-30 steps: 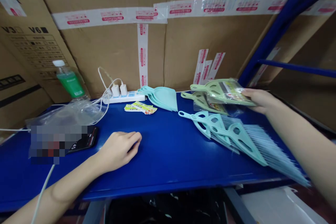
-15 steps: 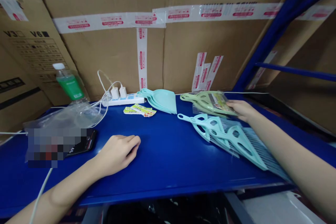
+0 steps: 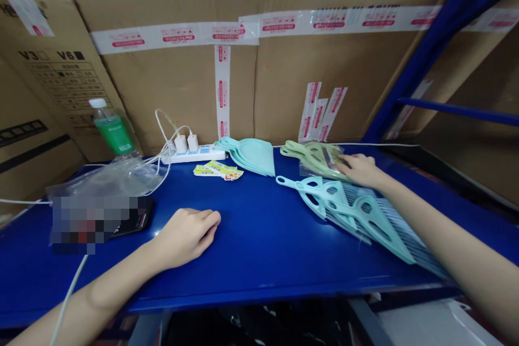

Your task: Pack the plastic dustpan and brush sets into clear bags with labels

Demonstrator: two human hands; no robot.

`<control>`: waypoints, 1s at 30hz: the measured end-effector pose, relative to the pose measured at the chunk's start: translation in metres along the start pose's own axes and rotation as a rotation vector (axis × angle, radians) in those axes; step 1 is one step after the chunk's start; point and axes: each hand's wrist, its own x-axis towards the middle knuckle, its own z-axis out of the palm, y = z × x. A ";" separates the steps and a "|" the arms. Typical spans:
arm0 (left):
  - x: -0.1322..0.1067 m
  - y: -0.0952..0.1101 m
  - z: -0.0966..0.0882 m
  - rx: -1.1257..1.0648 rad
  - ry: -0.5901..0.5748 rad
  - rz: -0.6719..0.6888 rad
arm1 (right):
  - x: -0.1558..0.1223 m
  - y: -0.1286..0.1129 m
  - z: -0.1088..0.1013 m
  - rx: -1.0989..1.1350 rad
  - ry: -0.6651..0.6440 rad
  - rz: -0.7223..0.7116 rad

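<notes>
My right hand [image 3: 360, 170] lies flat, fingers stretched out, on top of a stack of pale green dustpan-and-brush sets in clear bags [image 3: 314, 155] at the back right of the blue table [image 3: 259, 248]. Just in front of that stack lie several teal hand brushes [image 3: 348, 208], fanned out with their handles pointing left. My left hand [image 3: 188, 232] rests palm down on the bare table, fingers loosely curved, holding nothing.
Nested teal dustpans [image 3: 251, 154] and some printed labels [image 3: 219, 170] sit at the back middle, by a white power strip [image 3: 194, 153]. A green bottle [image 3: 112, 130], clear plastic bags [image 3: 109, 178] and a black device [image 3: 135, 217] lie at the left. Cardboard boxes [image 3: 284, 81] wall the back; a blue rack post [image 3: 425, 48] rises at right.
My right hand has lowered the bagged green set from the air onto the green stack and now lies flat on it. My left hand has not moved.
</notes>
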 end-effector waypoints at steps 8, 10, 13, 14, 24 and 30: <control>0.004 0.002 0.004 0.049 0.013 0.048 | -0.030 -0.048 0.000 -0.114 -0.195 -0.017; 0.006 0.003 0.004 0.087 -0.011 0.050 | -0.035 -0.054 0.002 -0.143 -0.227 -0.015; 0.013 0.007 0.001 0.177 -0.063 0.060 | -0.039 -0.058 0.004 -0.156 -0.215 -0.015; 0.017 0.008 0.000 0.211 -0.084 0.065 | -0.041 -0.058 0.004 -0.149 -0.202 -0.023; 0.082 0.026 0.007 0.364 -0.134 0.047 | -0.079 -0.071 -0.014 0.005 -0.297 -0.125; 0.119 0.023 0.012 0.366 -0.088 -0.047 | -0.107 -0.071 -0.032 0.041 -0.268 -0.208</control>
